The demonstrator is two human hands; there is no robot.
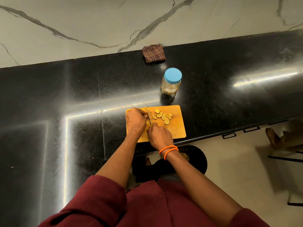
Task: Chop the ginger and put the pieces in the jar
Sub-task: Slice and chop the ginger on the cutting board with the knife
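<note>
Head view:
- Wooden cutting board (175,128), on the black granite counter (65,95) at its near edge.
- Left hand (135,120), over the board's left part, fingers curled down beside the blade; what they pin cannot be told.
- Right hand (159,134), fingers wrapped round the handle of a knife (148,117), blade pointing away, edge down on the board just beside the left hand's fingers.
- Ginger slices (164,116), a loose cluster of round pale pieces on the board, right of the blade; small scraps closer to it.
- Jar (171,82), clear, upright, blue lid on, beyond the board on the counter.
- Folded brown checked cloth (154,54), against the marble wall.
- Orange bands (168,149), right wrist.
</note>
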